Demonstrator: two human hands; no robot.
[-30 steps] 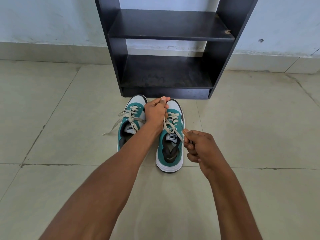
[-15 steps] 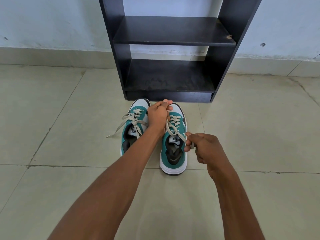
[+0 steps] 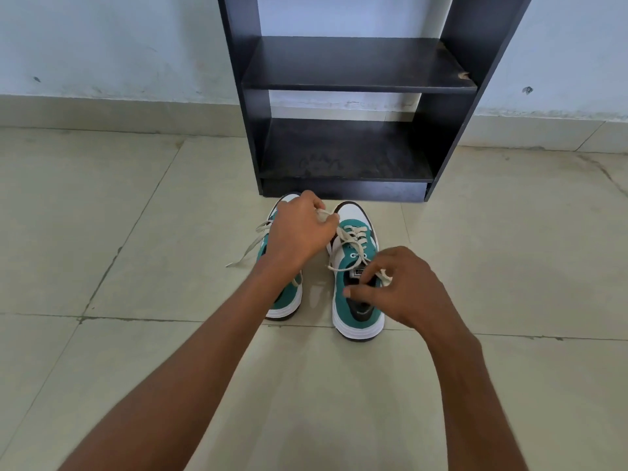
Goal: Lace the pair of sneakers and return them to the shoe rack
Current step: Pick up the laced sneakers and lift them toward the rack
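Two teal and white sneakers stand side by side on the floor, toes toward the black shoe rack [image 3: 353, 83]. My left hand [image 3: 299, 232] hovers over the left sneaker [image 3: 287, 300] and pinches one end of the right sneaker's cream lace [image 3: 351, 239] near the toe. My right hand [image 3: 404, 287] is above the tongue of the right sneaker [image 3: 356, 311], fingers curled on the lace's other end. The left sneaker's lace trails loose to the left [image 3: 244, 253].
The rack's two dark shelves hold nothing; it stands against a pale wall [image 3: 119, 45]. Beige floor tiles [image 3: 102, 368] spread on all sides of the sneakers.
My right hand has moved left from beside the shoe to over its tongue. My left hand has turned and shifted slightly left over the left sneaker, still holding lace.
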